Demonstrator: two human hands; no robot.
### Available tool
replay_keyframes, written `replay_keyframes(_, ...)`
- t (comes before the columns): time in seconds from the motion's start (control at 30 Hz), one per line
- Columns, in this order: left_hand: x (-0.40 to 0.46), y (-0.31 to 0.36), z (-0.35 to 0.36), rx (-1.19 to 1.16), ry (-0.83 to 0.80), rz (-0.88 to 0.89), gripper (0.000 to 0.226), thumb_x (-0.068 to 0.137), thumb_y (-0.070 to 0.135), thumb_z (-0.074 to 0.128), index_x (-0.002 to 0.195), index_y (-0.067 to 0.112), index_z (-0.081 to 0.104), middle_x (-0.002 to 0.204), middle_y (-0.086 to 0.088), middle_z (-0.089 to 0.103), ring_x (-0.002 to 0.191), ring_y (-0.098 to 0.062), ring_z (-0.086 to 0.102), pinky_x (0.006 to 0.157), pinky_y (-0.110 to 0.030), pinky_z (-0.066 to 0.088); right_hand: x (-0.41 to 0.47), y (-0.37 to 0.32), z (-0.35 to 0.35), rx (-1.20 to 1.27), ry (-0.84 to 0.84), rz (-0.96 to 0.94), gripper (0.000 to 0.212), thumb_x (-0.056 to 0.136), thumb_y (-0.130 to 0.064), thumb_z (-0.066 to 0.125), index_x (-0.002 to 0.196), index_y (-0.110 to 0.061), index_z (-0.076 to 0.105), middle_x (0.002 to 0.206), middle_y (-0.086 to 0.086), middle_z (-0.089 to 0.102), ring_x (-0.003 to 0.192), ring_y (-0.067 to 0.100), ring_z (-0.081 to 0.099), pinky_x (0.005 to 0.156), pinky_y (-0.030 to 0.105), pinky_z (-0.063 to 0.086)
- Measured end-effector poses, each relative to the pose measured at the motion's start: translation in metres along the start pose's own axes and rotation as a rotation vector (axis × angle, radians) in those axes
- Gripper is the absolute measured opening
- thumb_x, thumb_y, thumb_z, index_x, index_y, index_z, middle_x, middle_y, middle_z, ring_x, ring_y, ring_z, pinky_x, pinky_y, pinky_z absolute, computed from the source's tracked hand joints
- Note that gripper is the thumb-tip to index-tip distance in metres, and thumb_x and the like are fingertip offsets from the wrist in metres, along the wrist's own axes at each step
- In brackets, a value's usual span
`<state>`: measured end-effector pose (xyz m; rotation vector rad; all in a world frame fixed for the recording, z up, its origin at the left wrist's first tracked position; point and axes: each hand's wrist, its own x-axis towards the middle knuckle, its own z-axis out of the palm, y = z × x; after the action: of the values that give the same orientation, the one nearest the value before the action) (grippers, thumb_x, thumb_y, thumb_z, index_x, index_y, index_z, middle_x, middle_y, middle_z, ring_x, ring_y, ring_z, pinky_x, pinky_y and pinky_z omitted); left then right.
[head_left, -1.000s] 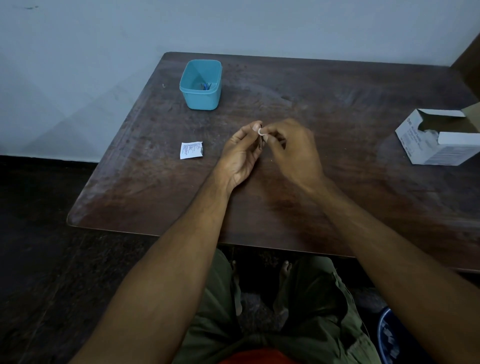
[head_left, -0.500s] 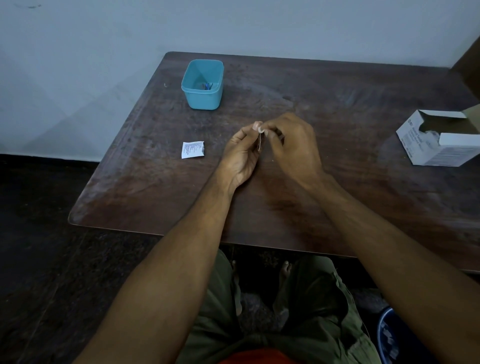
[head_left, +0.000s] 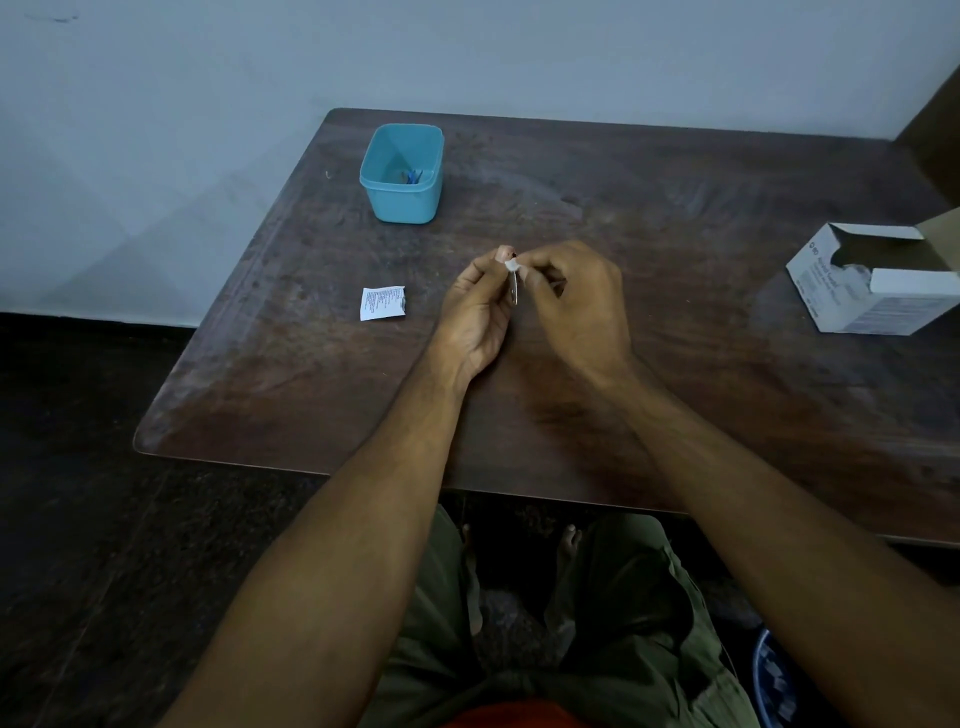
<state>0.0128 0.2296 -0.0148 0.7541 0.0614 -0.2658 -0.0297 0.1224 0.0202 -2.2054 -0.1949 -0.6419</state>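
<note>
At the far left corner of the dark wooden table, a teal plastic tub stands upright with no lid on. A few small blue bits lie on its floor, too small to make out.

Nearer the person and well apart from the tub, a small white printed sachet lies flat on the tabletop, just left of the hands.

At the middle of the table, both bare forearms reach in from the near edge and the two hands meet. The left hand is turned palm inward with its fingers curled, and its thumb and forefinger point up. One raised fingertip carries a small dark red spot.

Touching that fingertip is a small white pad. A thin strip hangs down from the pad in the gap between the hands, clear of the tabletop. Whether the left fingers grip the strip cannot be told.

The right hand is knuckles-up, its thumb and forefinger pinched narrowly on the white pad and its other fingers tucked under.

At the right edge of the table, a white cardboard carton lies with its flaps open, with grey print on its side.
</note>
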Motion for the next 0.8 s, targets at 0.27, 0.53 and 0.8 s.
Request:
replay_keyframes(0.27,0.001,0.001,0.0,-0.038,0.018,-0.011,0.02,0.098,0.007,0.049,0.081,0.009,0.06,0.071,0.0,0.066,0.067,-0.006,0.061,0.07,-0.019,0.051,-0.026,0.007,0.002,0.091,-0.059,0.078,0.014,0.086,-0.015,0.065,0.096,-0.022,0.072,0.09,-0.011,0.069,0.079,0.0,0.064,0.07,0.01,0.048)
replay_keyframes(0.53,-0.004,-0.003,0.007,0.117,0.025,0.017,0.011,0.094,0.012,0.058,0.083,0.009,0.06,0.089,-0.009,0.069,0.066,-0.014,0.065,0.056,-0.025,0.053,-0.016,0.002,0.0,0.544,0.027,0.569,0.007,0.087,-0.008,0.064,0.091,-0.009,0.069,0.077,0.005,0.074,0.068,0.013,0.071,0.055,0.021,0.054)
replay_keyframes(0.8,-0.009,0.0,-0.003,0.209,-0.095,-0.028,0.009,0.093,0.006,0.058,0.096,0.011,0.064,0.09,-0.007,0.074,0.082,-0.014,0.07,0.073,-0.022,0.056,-0.015,0.007,-0.021,1.083,-0.098,0.925,0.005,0.088,-0.002,0.061,0.092,-0.003,0.065,0.066,0.005,0.072,0.061,0.01,0.068,0.055,0.017,0.053)
